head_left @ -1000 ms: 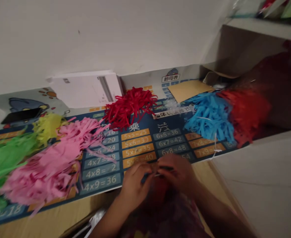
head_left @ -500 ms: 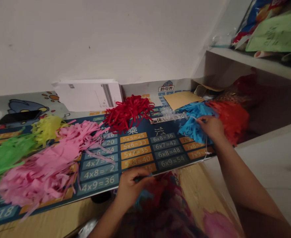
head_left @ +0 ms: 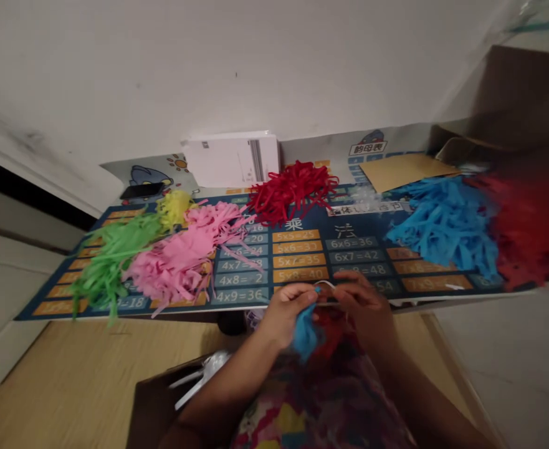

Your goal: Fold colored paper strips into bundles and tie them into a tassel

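Observation:
Close to my body, my left hand (head_left: pixel 282 313) pinches the top of a small blue paper tassel (head_left: pixel 306 333), whose strands hang down below my fingers. My right hand (head_left: pixel 365 310) is closed on a thin white string (head_left: pixel 324 284) that arches across to the tassel's top. Whether the string is looped around the tassel is too small to tell. Behind the blue strands hangs a red tassel (head_left: pixel 331 330); what supports it is hidden. Both hands are at the table's front edge.
A printed multiplication chart (head_left: pixel 241 296) covers the table. On it lie blue (head_left: pixel 447 218), dark red (head_left: pixel 293 192), pink (head_left: pixel 176 265), green (head_left: pixel 115 252) and yellow (head_left: pixel 175 209) fringed paper, a phone (head_left: pixel 143 190) and a yellow-brown sheet (head_left: pixel 405 171). Orange-red fringe (head_left: pixel 531 231) lies far right.
My right hand has come from the blue fringe pile at the right to beside my left hand, bringing the white string. The view has turned left.

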The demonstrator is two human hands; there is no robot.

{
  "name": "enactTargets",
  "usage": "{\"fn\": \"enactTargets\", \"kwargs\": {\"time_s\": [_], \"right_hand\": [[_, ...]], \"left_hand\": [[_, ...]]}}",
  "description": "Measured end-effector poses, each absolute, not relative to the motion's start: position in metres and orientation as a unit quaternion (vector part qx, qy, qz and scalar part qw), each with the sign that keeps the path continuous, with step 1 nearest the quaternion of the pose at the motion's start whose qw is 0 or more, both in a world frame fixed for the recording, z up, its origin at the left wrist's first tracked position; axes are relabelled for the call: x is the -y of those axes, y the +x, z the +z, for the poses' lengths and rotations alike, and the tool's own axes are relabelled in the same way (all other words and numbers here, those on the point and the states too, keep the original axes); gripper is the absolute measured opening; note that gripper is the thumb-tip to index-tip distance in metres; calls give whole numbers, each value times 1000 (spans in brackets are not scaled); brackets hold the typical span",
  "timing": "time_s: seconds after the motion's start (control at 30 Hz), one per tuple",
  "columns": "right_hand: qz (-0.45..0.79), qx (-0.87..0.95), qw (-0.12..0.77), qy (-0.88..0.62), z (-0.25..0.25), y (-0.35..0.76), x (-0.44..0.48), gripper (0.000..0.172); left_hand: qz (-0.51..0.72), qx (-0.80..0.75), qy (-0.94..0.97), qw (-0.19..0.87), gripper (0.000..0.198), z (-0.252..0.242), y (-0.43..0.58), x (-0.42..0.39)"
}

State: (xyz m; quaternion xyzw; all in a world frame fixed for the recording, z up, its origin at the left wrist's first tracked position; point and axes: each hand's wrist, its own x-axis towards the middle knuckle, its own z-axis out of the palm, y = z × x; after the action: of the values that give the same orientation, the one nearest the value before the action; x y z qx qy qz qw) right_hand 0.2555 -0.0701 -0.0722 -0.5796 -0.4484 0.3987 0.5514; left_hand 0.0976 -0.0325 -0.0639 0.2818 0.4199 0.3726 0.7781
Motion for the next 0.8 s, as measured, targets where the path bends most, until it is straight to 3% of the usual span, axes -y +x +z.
{"fn": "enactTargets", "kwargs": {"time_s": [0.3, 0.43, 0.67, 0.8], "right_hand": [[586, 262, 586, -494, -68, 235, 56, 33], [568, 320, 592, -474, -68, 233, 56, 30], [629, 228, 607, -429, -61, 245, 48, 33], [592, 248, 643, -417, -50, 253, 49, 35]], "left_hand": [[389, -323, 366, 781, 40, -72, 96, 43], [433, -333, 340, 765, 42, -73, 96, 41], [330, -336, 433, 769, 37, -72, 95, 38], [418, -363, 416, 721, 31, -72, 90, 29]]}}
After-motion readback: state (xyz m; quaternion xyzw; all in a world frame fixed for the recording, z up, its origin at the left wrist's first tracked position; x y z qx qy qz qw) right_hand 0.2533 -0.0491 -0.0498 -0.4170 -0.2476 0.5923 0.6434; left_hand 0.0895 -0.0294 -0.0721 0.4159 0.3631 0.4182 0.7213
